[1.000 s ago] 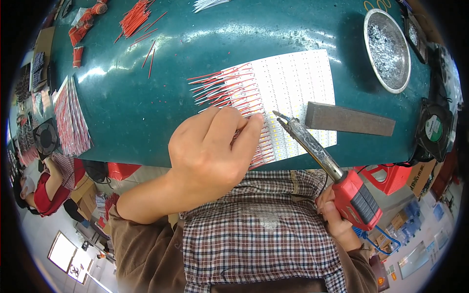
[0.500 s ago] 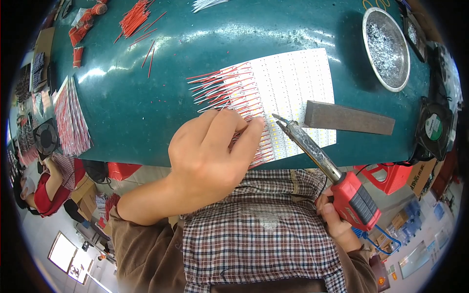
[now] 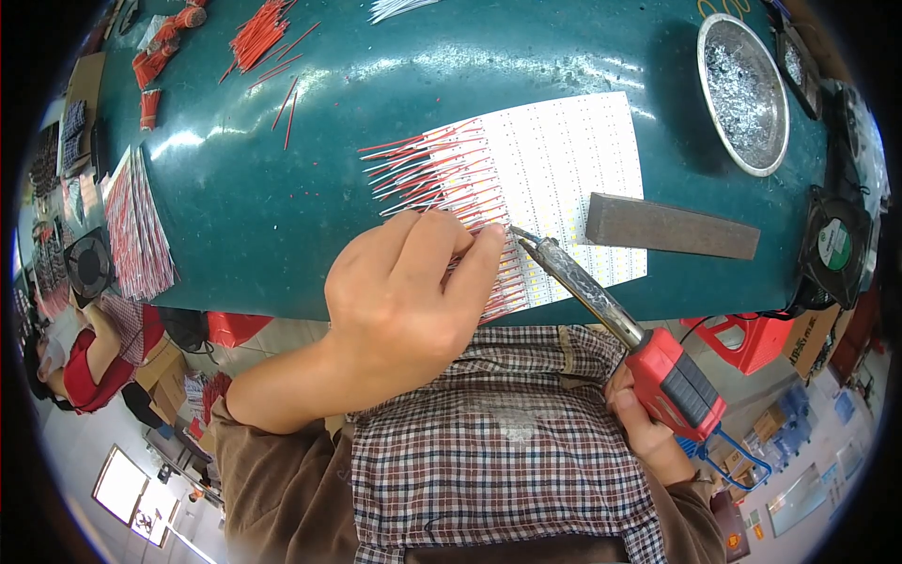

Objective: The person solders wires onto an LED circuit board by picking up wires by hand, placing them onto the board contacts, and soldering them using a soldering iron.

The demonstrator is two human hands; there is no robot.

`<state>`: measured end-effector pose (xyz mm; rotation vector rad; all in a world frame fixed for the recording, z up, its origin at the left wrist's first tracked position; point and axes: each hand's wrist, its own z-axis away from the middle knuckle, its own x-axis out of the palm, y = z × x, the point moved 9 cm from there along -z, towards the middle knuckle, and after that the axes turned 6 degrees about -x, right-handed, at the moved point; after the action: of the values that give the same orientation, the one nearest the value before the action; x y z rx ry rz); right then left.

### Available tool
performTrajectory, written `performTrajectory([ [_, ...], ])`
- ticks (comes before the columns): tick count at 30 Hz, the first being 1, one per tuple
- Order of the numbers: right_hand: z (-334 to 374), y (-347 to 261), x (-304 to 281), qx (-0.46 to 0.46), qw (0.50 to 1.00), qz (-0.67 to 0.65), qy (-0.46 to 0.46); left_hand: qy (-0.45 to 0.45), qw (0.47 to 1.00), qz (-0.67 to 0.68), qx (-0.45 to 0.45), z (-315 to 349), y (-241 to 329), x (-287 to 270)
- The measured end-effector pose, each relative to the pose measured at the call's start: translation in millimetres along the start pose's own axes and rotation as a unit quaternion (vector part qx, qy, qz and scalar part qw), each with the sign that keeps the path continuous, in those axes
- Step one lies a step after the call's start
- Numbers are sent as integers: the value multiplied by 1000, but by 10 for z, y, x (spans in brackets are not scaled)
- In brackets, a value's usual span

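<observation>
The left hand (image 3: 404, 296) reaches over a white board (image 3: 564, 150) lying on the green table (image 3: 254, 188), its thumb and forefinger drawn close together at the wired part; whatever sits between the fingertips is hidden, so I cannot tell whether they pinch a wire. Red and white wires (image 3: 404, 169) cover the board's left part in a dense row, their loose ends sticking out past its left edge. The right hand (image 3: 644, 423) is curled around the red handle of a soldering iron (image 3: 676, 381), partly hidden behind it. The iron slants up to the left, its dark tip just beside the left fingertips, over the board; whether it touches is too small to tell. A dark bar (image 3: 672, 226) lies with its left end over the board's right side. Farther right are a metal bowl (image 3: 773, 141) of silvery bits and a black fan (image 3: 834, 246). Red wires (image 3: 258, 38) lie piled at the table's far left, beyond the board.
</observation>
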<state>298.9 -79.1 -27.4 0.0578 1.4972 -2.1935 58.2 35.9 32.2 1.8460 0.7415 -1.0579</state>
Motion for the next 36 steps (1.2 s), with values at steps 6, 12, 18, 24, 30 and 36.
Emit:
performTrajectory([
  [6, 44, -10, -44, -7, 999, -37, 32, 9, 1000, -1, 3, -3, 1, -13],
  [12, 26, 9, -61, 12, 997, -67, 30, 10, 1000, -3, 2, 2, -3, -7],
  [18, -37, -105, -69, 12, 993, -113, 41, -4, 1000, 0, -4, -120, -34, -74],
  [24, -66, -143, -55, -43, 985, -157, 62, 16, 991, -79, -103, -760, -836, -159],
  [30, -7, -142, -83, -38, 986, -145, 76, -61, 987, 11, -147, -1068, -1378, 35],
  [36, -15, -133, -94, -34, 985, -155, 73, -41, 993, -60, -92, -973, -1119, -18],
])
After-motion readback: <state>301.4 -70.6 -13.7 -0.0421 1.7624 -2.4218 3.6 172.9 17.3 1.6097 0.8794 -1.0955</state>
